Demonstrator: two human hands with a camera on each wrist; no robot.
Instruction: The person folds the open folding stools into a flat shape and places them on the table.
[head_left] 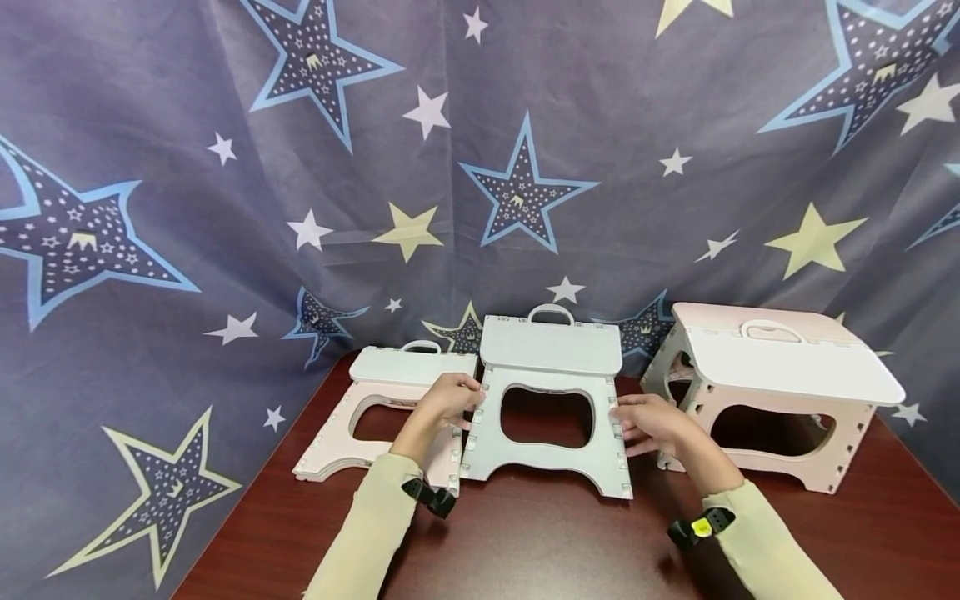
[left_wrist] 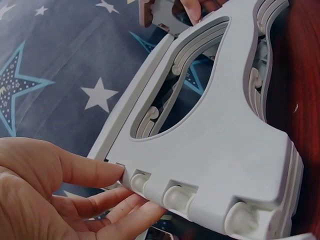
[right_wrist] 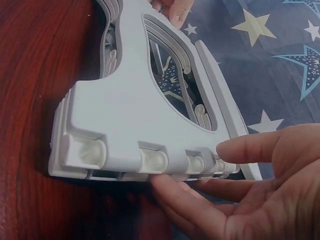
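A pale folding step stool [head_left: 551, 346], folded nearly flat with its handle at the top, stands tilted in the middle of the table. My left hand [head_left: 450, 400] grips its left side edge, and my right hand [head_left: 651, 421] holds the right side edge. In the left wrist view, the left thumb lies on the front face of the stool [left_wrist: 210, 145] beside the round hinges, fingers behind. The right wrist view shows the same pinch by the right hand [right_wrist: 280, 180], with thumb in front and fingers beneath the hinged edge.
To the left lies a folded pink stool [head_left: 337, 433] with a white top panel, close beside the middle one. An unfolded pink and white stool [head_left: 795, 367] stands at the right. Behind the dark red table [head_left: 510, 542] hangs a star-patterned cloth [head_left: 630, 83].
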